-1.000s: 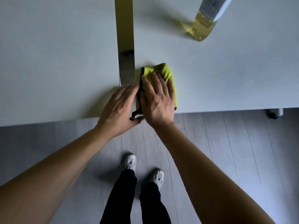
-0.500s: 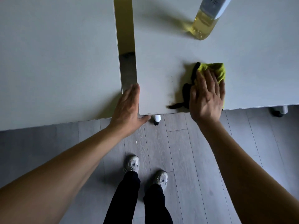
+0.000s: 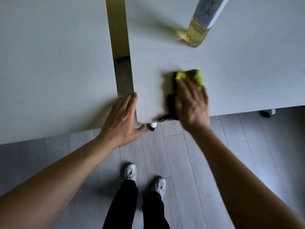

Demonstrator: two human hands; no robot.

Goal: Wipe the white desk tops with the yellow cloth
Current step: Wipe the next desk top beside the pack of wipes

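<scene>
Right hand (image 3: 192, 104) presses flat, fingers spread, on blurred yellow microfibre cloth (image 3: 193, 76) with black edging, cloth poking past fingertips on right white desk top (image 3: 239, 71). Left hand (image 3: 123, 119), fingers straight and together, touches that desk's corner; clear plastic bottle of yellow liquid (image 3: 200, 26) well beyond right fingertips.

Office-like room: two white desks (image 3: 54, 66) on castors (image 3: 268, 112), grey plank floor (image 3: 189, 154).
</scene>
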